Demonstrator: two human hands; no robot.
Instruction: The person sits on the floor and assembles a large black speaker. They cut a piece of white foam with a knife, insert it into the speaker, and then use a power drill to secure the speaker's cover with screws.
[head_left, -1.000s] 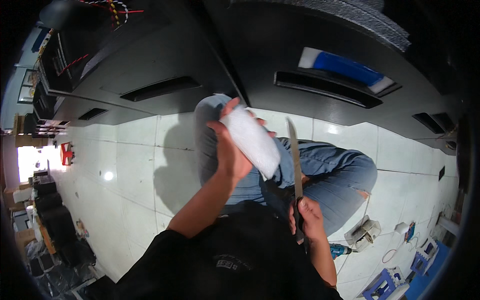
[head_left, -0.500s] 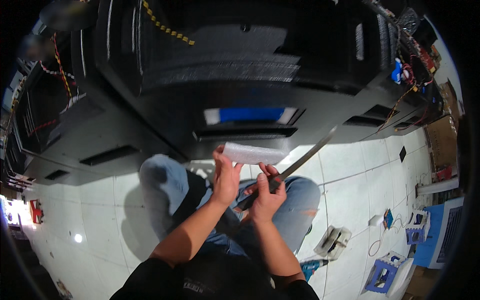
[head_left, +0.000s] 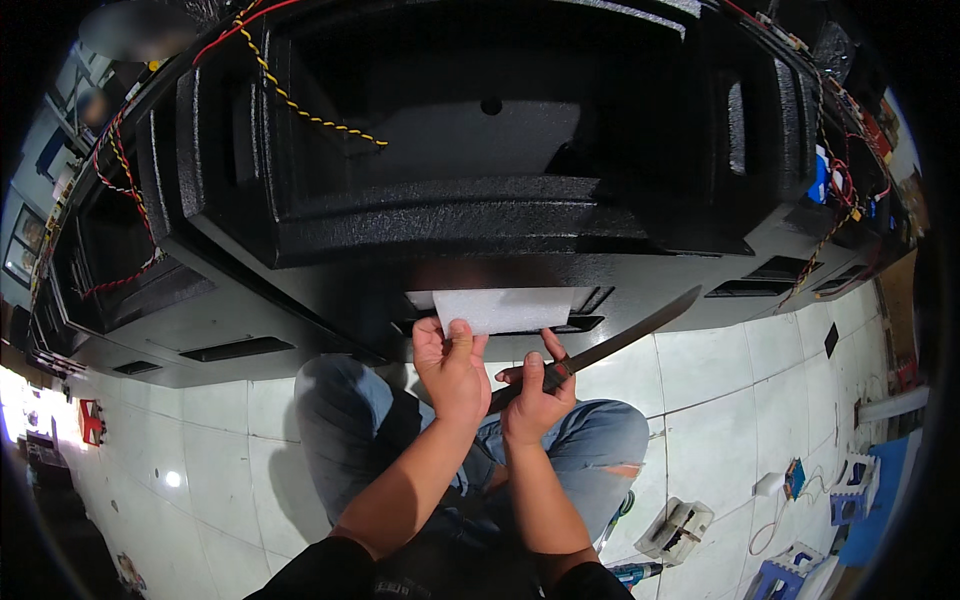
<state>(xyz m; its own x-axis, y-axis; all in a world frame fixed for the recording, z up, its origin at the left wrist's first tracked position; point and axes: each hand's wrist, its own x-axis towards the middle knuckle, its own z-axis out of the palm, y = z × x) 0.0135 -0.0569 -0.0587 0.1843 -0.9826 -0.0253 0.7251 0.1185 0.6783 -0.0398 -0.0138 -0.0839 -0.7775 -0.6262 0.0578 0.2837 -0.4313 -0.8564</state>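
My left hand (head_left: 452, 372) pinches the lower left edge of a white foam piece (head_left: 505, 311). The foam lies over a rectangular opening in the face of a black cabinet (head_left: 350, 275), hiding most of it. In my right hand (head_left: 537, 398) a long-bladed knife (head_left: 640, 333) is gripped by its dark handle, its blade slanting up and to the right across the cabinet's lower edge. One finger of that hand reaches up toward the foam's lower right corner; whether it touches, I cannot tell.
Twisted yellow-black wire (head_left: 320, 121) hangs inside the cabinet, and more wires (head_left: 838, 215) dangle at its right. A grey plastic box (head_left: 677, 530) and a teal power drill (head_left: 634, 573) lie on the tiled floor at right. A blue-white stool (head_left: 785, 573) stands beyond them.
Both hands have shifted slightly, and the foam piece has gone from in front of my knees up against the cabinet's opening, covering the blue area there. The knife stays in my right hand.
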